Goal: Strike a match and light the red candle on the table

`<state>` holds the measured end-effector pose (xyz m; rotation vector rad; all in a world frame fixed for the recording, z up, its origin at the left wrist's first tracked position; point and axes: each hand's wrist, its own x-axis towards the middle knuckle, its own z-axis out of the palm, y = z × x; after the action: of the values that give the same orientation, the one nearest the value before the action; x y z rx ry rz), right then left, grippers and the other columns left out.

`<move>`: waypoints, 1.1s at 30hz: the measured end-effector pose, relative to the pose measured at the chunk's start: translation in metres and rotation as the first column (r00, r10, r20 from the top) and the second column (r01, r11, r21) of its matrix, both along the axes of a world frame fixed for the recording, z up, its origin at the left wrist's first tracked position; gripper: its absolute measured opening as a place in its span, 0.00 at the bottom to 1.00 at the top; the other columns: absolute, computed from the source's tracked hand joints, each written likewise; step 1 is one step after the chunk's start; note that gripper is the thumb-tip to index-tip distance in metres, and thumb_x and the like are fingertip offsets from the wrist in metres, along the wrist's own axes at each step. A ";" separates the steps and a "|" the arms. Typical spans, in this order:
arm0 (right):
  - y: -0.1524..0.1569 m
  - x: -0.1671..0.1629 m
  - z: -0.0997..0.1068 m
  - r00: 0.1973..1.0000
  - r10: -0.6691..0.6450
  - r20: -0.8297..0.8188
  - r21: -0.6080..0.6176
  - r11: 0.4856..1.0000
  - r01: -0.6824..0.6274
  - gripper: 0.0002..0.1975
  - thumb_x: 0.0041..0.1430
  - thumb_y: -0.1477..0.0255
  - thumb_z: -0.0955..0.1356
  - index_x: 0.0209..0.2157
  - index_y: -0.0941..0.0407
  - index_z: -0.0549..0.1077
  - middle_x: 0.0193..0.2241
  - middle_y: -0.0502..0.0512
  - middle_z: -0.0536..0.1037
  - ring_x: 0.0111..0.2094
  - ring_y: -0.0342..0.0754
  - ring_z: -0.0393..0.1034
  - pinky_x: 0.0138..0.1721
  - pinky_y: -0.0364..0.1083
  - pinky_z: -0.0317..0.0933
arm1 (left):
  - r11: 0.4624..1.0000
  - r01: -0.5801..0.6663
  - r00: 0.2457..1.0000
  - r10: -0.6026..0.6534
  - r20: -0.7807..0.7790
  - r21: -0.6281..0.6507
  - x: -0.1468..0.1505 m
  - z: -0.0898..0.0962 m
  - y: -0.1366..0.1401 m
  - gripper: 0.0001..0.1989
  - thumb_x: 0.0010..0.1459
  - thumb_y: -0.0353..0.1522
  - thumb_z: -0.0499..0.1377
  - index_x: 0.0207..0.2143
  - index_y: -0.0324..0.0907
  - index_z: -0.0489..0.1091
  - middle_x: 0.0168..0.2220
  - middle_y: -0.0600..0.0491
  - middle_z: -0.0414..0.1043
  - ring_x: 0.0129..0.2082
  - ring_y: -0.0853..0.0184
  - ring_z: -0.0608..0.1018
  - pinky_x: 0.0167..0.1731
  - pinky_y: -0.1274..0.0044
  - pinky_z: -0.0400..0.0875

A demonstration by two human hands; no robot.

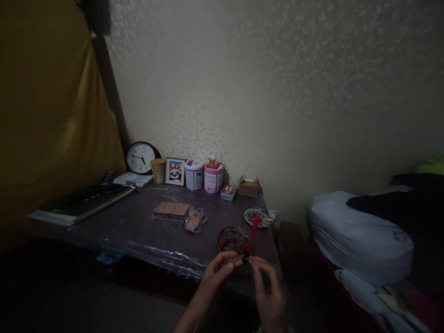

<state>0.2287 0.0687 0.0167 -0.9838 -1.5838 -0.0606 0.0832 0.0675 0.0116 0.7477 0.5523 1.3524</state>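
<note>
A dim room is seen from above a dark, plastic-covered table [138, 226] that fills the left and centre of the frame, with two bare hands raised at the bottom centre. The left hand [217, 273] and the right hand [268, 289] are brought together fingertip to fingertip, both narrowly pinched on a small tan box-like piece [239, 261] held between them; what exactly it is cannot be told in the poor light. A slim red strip [252, 238] is also held at the pinch, and its long axis rises from the fingertips up and slightly to the right, away from the hands, its upper end overlapping the plates behind. The held piece lies at about equal reach of both hands, the left thumb and forefinger closing on it from the left, the right fingers from the right and below. Just beyond the fingertips a round dark plate of small sticks [231, 238] is seen near the table's front edge, and a second round plate of pale sticks [257, 216] sits up and to the right of it. Further left, a flat block of tan boxes [171, 210] and a crumpled clear bag [194, 219] are seen. Along the wall at centre left are ranged a round black clock [141, 158], a framed panda picture [175, 171], a white tub [194, 175] and a pink tub [213, 178].
</note>
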 end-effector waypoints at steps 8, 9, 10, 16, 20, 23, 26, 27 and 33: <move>-0.009 -0.003 0.008 1.000 0.003 -0.018 0.073 0.997 -0.002 0.05 0.59 0.75 0.64 0.36 0.55 0.71 0.31 0.55 0.80 0.34 0.45 0.76 0.36 0.42 0.71 | 0.997 0.006 0.996 0.001 0.092 -0.072 0.007 0.004 -0.008 0.12 0.45 0.36 0.65 0.34 0.42 0.72 0.33 0.49 0.80 0.35 0.62 0.78 0.41 0.72 0.66; -0.010 -0.002 0.006 1.000 0.011 -0.007 0.068 0.998 -0.011 0.05 0.59 0.75 0.64 0.36 0.55 0.71 0.32 0.55 0.80 0.35 0.45 0.76 0.37 0.42 0.71 | 0.997 0.004 0.995 0.003 0.099 -0.073 0.008 0.005 -0.010 0.12 0.45 0.36 0.65 0.33 0.42 0.72 0.33 0.49 0.80 0.34 0.63 0.78 0.40 0.72 0.66; -0.010 -0.002 0.004 1.000 0.019 0.003 0.058 0.998 -0.019 0.05 0.59 0.76 0.64 0.36 0.54 0.71 0.33 0.55 0.80 0.35 0.45 0.76 0.37 0.42 0.71 | 0.997 0.001 0.995 0.007 0.100 -0.072 0.010 0.006 -0.012 0.12 0.45 0.36 0.65 0.33 0.42 0.72 0.32 0.49 0.79 0.33 0.63 0.78 0.40 0.73 0.66; -0.014 0.004 0.001 1.000 0.001 0.001 0.019 1.000 -0.001 0.06 0.59 0.74 0.63 0.35 0.54 0.71 0.32 0.55 0.80 0.34 0.46 0.76 0.36 0.42 0.71 | 0.995 -0.001 0.997 0.009 0.078 -0.097 0.012 0.010 -0.021 0.11 0.45 0.36 0.65 0.32 0.41 0.72 0.31 0.49 0.79 0.32 0.63 0.78 0.39 0.72 0.66; -0.028 0.001 0.015 0.993 -0.031 -0.113 0.084 0.996 0.040 0.04 0.58 0.75 0.64 0.35 0.54 0.71 0.32 0.55 0.80 0.34 0.46 0.76 0.36 0.44 0.70 | 0.995 -0.006 0.997 0.013 0.073 -0.096 0.013 0.013 -0.022 0.11 0.45 0.37 0.65 0.30 0.41 0.71 0.30 0.50 0.79 0.33 0.64 0.78 0.40 0.74 0.65; -0.031 0.001 0.015 0.995 0.006 -0.100 0.161 0.987 0.010 0.08 0.57 0.77 0.65 0.38 0.53 0.70 0.34 0.55 0.79 0.36 0.47 0.75 0.38 0.46 0.70 | 0.994 -0.021 0.998 0.027 0.050 -0.104 0.015 0.020 -0.027 0.10 0.46 0.37 0.64 0.31 0.41 0.72 0.29 0.51 0.78 0.32 0.65 0.77 0.40 0.75 0.65; -0.018 0.010 -0.001 0.986 -0.028 0.165 0.095 0.995 0.012 0.08 0.60 0.74 0.63 0.38 0.53 0.72 0.33 0.54 0.80 0.35 0.47 0.76 0.35 0.45 0.71 | 0.998 -0.009 1.000 0.011 0.025 -0.055 0.017 0.028 -0.032 0.09 0.48 0.36 0.63 0.31 0.42 0.72 0.32 0.51 0.78 0.36 0.64 0.76 0.41 0.74 0.64; -0.012 0.014 -0.007 0.980 -0.073 0.187 0.082 0.995 0.059 0.09 0.61 0.72 0.61 0.36 0.53 0.73 0.30 0.54 0.80 0.31 0.47 0.76 0.32 0.44 0.71 | 0.999 -0.006 1.000 0.007 0.025 -0.038 0.017 0.029 -0.034 0.09 0.48 0.36 0.63 0.32 0.42 0.72 0.33 0.51 0.78 0.36 0.64 0.76 0.42 0.74 0.64; -0.001 0.028 -0.014 0.987 -0.137 -0.078 -0.031 0.990 0.135 0.09 0.60 0.68 0.63 0.33 0.55 0.73 0.31 0.54 0.80 0.32 0.46 0.77 0.33 0.42 0.70 | 0.999 -0.006 0.999 0.007 0.041 -0.035 0.012 0.028 -0.034 0.08 0.49 0.36 0.62 0.32 0.42 0.72 0.33 0.49 0.79 0.37 0.63 0.77 0.45 0.73 0.63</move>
<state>0.2569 0.0679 0.0024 -1.1003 -1.4457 -0.0948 0.0950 0.0332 0.0392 0.6893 0.5449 1.3577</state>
